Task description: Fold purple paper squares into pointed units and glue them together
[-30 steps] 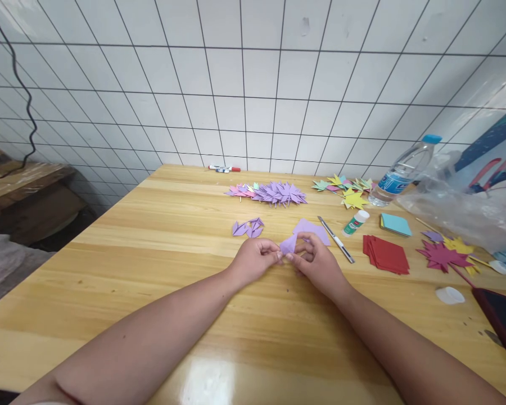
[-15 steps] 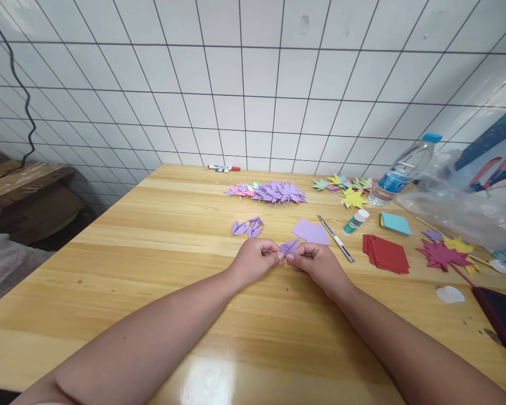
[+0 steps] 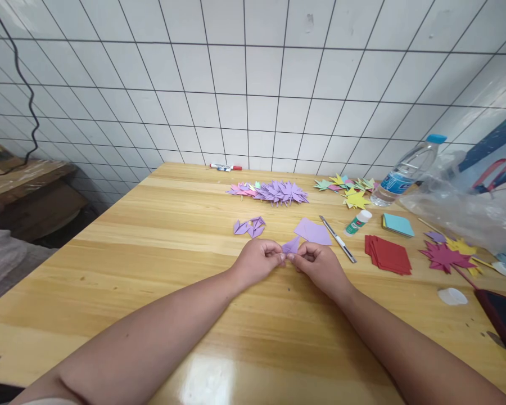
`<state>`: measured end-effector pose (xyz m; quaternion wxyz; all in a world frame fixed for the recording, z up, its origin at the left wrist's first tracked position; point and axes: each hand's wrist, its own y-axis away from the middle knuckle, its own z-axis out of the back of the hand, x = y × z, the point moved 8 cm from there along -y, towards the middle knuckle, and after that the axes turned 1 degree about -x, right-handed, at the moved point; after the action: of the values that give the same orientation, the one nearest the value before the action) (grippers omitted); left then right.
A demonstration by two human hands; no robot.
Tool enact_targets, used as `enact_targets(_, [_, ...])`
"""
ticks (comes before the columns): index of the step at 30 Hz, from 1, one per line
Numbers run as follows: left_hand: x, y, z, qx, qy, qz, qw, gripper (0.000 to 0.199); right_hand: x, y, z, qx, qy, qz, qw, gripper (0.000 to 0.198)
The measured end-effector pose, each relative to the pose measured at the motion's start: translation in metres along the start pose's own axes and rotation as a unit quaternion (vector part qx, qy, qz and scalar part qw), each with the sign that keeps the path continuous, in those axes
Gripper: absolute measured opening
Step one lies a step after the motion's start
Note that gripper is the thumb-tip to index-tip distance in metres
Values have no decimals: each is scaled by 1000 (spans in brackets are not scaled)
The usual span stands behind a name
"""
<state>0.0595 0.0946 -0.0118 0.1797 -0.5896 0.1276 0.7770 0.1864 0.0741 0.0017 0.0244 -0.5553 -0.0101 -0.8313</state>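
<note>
A small folded piece of purple paper [image 3: 291, 246] is pinched between my two hands, just above the wooden table [image 3: 160, 247]. My left hand [image 3: 259, 260] grips its left side with thumb and fingers closed. On its right side, my right hand [image 3: 318, 262] is closed in the same way, thumb against fingers. Flat purple sheets [image 3: 314, 231] lie right behind my right hand. Several folded purple paper pieces [image 3: 249, 226] rest behind my left hand. A utility knife [image 3: 338, 239] lies slantwise to the right of the sheets.
Beyond are purple paper stars [image 3: 280, 193] and markers [image 3: 225, 167] near the tiled wall. To the right stand a glue stick [image 3: 358, 223] and a water bottle [image 3: 407, 171]. Red paper sheets [image 3: 388, 256], blue sheets [image 3: 398, 224], a maroon paper star [image 3: 446, 256] and a dark tablet-like device [image 3: 504, 320] lie there too.
Both hands stay almost in place, still holding the folded purple paper, which shows slightly more upright. The whole view has shifted a little.
</note>
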Motion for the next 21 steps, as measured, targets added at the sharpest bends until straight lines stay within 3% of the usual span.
enact_targets(9, [-2,0,-1,4,20,3,1000,16,1,1,0,-8,-14,-7,1000,27])
enact_targets(21, [-5,0,-1,28,19,-7,999,18,-7,1,-6,58,-100,-25,993,31])
